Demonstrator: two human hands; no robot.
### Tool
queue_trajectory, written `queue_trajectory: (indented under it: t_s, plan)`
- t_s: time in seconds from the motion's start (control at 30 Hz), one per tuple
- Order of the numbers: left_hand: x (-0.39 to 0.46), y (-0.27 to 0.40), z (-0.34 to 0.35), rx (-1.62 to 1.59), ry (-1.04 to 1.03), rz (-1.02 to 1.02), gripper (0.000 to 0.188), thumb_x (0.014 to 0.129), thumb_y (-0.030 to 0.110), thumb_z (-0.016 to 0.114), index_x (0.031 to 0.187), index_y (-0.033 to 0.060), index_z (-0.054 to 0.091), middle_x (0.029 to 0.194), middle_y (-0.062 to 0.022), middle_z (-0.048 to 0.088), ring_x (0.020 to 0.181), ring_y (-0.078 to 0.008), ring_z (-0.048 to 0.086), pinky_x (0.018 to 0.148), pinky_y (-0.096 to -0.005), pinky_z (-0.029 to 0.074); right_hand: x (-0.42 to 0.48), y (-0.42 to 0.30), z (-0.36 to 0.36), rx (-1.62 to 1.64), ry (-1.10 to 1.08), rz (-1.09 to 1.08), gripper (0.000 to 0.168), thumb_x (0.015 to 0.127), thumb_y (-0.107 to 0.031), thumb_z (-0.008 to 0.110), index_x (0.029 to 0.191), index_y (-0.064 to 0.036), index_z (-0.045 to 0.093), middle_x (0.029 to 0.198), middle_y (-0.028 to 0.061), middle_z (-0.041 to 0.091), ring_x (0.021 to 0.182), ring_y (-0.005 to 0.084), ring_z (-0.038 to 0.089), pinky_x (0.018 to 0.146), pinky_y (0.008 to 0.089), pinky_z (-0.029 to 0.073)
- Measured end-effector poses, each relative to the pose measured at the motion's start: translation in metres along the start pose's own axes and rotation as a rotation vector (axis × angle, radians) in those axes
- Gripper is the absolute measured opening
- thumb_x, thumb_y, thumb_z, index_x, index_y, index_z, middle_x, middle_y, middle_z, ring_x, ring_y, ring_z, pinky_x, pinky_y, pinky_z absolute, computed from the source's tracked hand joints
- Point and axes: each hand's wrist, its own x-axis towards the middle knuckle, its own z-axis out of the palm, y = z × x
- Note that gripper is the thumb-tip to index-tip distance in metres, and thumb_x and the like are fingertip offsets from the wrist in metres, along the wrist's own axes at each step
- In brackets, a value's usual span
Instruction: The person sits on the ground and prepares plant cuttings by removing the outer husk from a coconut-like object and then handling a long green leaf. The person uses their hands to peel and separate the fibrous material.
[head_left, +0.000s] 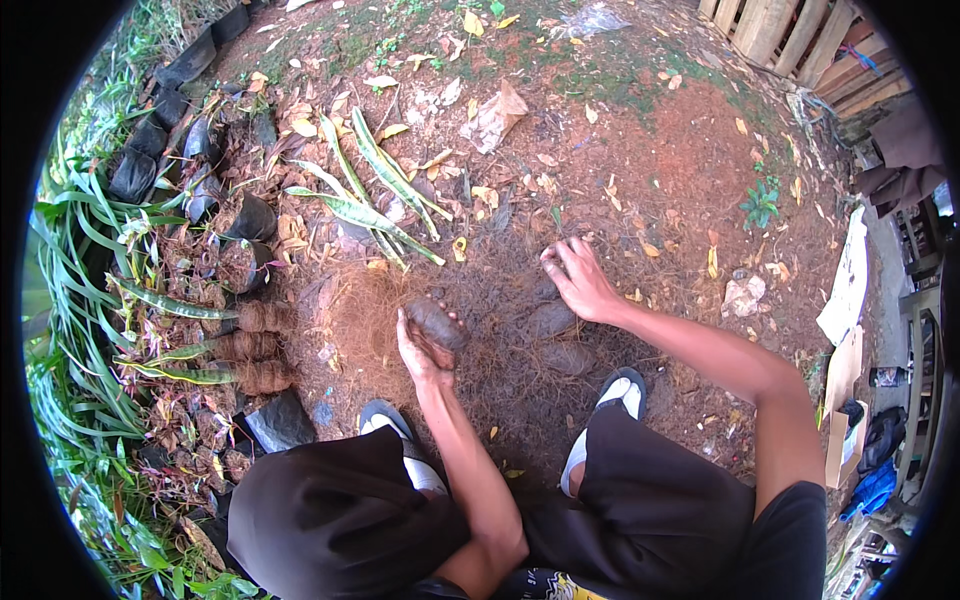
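A dark, oblong lump of soil (436, 324) rests in my left hand (426, 346), palm up with the fingers curled round it. My right hand (579, 279) is raised over the dark soil patch, fingers bent and apart, with nothing seen in it. Below it lie similar lumps (568, 357) on the ground. Loose brown fibre (367, 300) is heaped left of my left hand. Several variegated snake plant leaves (375, 214) lie beyond it. At the left, a few snake plant cuttings (180, 306) have their bases wrapped in fibre (264, 316).
Black plastic plant bags (251, 217) and strap-leaved green plants (82, 225) line the left side. Dry leaves and a crumpled plastic piece (499, 116) litter the ground. A wooden slat fence (772, 37) stands at top right, a cardboard box (844, 427) at the right.
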Motion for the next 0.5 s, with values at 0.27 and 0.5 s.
queue_trajectory:
  t_s: [0.27, 0.5]
  plan:
    - [-0.004, 0.0, 0.011, 0.206, -0.066, 0.01, 0.055, 0.099, 0.047, 0.055, 0.124, -0.0016, 0.054, 0.101, -0.0187, 0.066, 0.085, -0.0267, 0.066, 0.081, -0.0406, 0.058, -0.01, -0.008, 0.004, -0.02, -0.033, -0.05, 0.026, 0.102, -0.027, 0.049, 0.114, -0.004, 0.054, 0.106, 0.0151, 0.047, 0.108, 0.0308, 0.047, 0.095, 0.0483, 0.041]
    - [-0.026, -0.002, 0.051, -0.109, 0.044, -0.223, 0.055, 0.097, 0.059, 0.049, 0.108, 0.0072, 0.061, 0.091, -0.0088, 0.065, 0.075, -0.0201, 0.065, 0.065, -0.0385, 0.057, -0.018, 0.001, 0.003, -0.009, -0.024, -0.07, 0.025, 0.101, -0.025, 0.052, 0.114, -0.004, 0.054, 0.108, 0.0152, 0.046, 0.109, 0.0311, 0.046, 0.096, 0.0476, 0.04]
